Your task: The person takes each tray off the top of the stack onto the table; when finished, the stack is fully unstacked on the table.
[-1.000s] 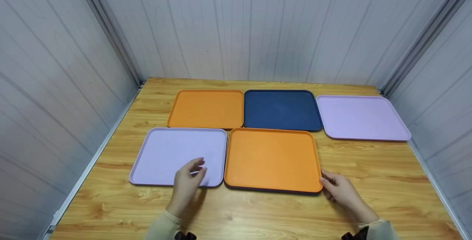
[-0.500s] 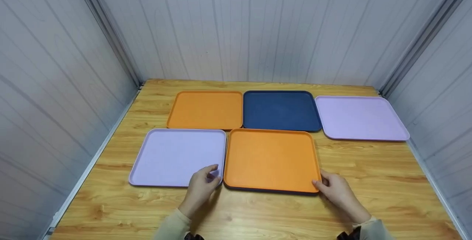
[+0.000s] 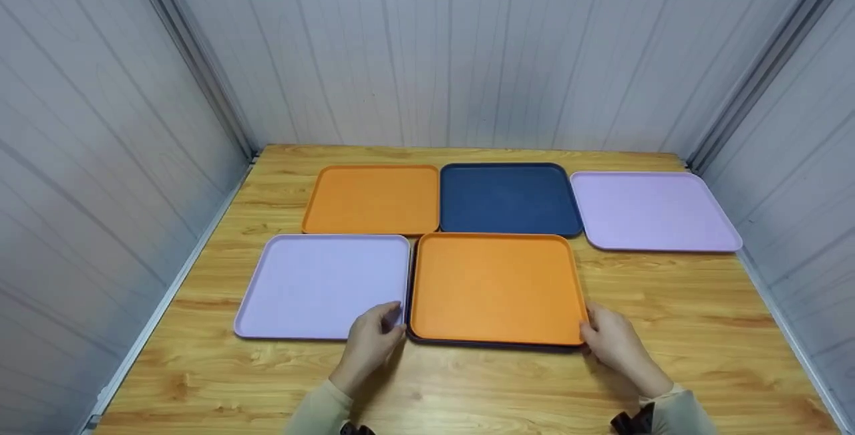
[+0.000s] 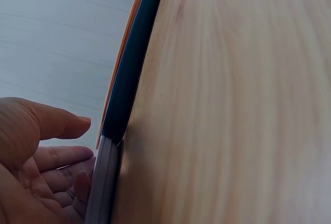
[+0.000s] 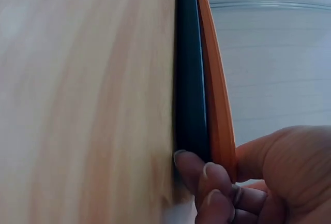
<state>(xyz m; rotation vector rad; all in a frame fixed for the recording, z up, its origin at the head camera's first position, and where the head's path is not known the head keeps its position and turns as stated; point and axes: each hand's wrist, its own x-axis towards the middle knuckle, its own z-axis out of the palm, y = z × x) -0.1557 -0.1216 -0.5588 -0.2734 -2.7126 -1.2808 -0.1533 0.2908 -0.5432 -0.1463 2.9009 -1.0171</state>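
An orange tray (image 3: 497, 291) lies on a dark blue tray (image 3: 413, 298), whose rim shows along the left and near sides. My right hand (image 3: 618, 348) pinches the orange tray's near right corner, thumb on its edge. In the right wrist view, a narrow gap separates the orange tray (image 5: 217, 89) from the dark blue tray (image 5: 190, 74), and my fingertips overlap both edges. My left hand (image 3: 371, 341) hovers at the near right corner of a lavender tray (image 3: 314, 281), fingers loosely curved and holding nothing. In the left wrist view its thumb stands apart from the trays.
Behind, a row holds another orange tray (image 3: 374, 200), a navy tray (image 3: 511, 198) and a second lavender tray (image 3: 658, 211). All lie on a wood-grain table (image 3: 200, 381). Pale panelled walls (image 3: 447, 54) enclose the table at the back and both sides.
My left hand has moved right across the lavender tray to its corner. The orange tray has shifted slightly right, uncovering the dark blue rim on its left; my right hand has stayed at its corner.
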